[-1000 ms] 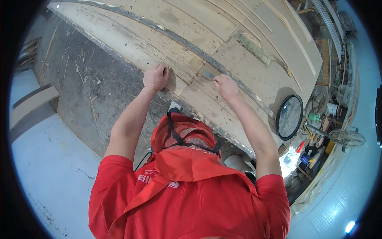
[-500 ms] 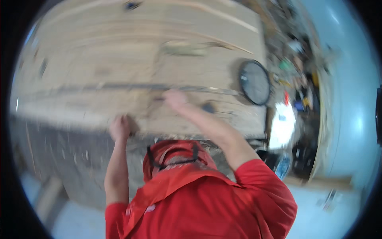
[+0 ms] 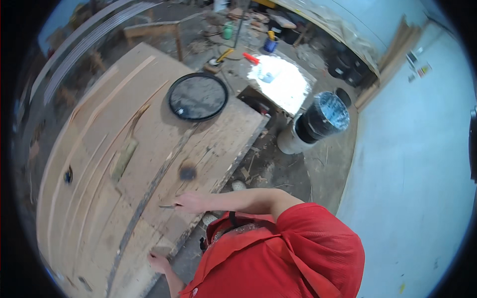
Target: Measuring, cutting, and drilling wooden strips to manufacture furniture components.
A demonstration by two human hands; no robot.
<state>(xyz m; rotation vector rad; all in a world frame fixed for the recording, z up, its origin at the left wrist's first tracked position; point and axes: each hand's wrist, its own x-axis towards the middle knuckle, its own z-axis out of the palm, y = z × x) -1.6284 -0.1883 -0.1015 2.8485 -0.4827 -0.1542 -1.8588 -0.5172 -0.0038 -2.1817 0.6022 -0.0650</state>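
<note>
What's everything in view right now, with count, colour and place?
wooden worktop: 1, pale brown, picture's left half
black-rimmed disc: 1, grey centre, worktop's far end
brush: 1, pale head, on worktop
thin wood strips: several, pale, worktop's left side
long strip: 1, dark grey, along worktop
blurred patch: 1, blackish, mid-worktop
small object: 1, dark blue, worktop's left
thin tool: 1, dark, in right hand
black bucket: 1, black, right of worktop
white bucket: 1, off-white, against black bucket
glaring patch: 1, white, beyond worktop
red item: 1, red, beside glaring patch
blue container: 1, blue, top centre
green container: 1, green, top centre
wall: 1, pale blue, right
left hand: 1, bare, over worktop
right hand: 1, bare, over worktop
</note>
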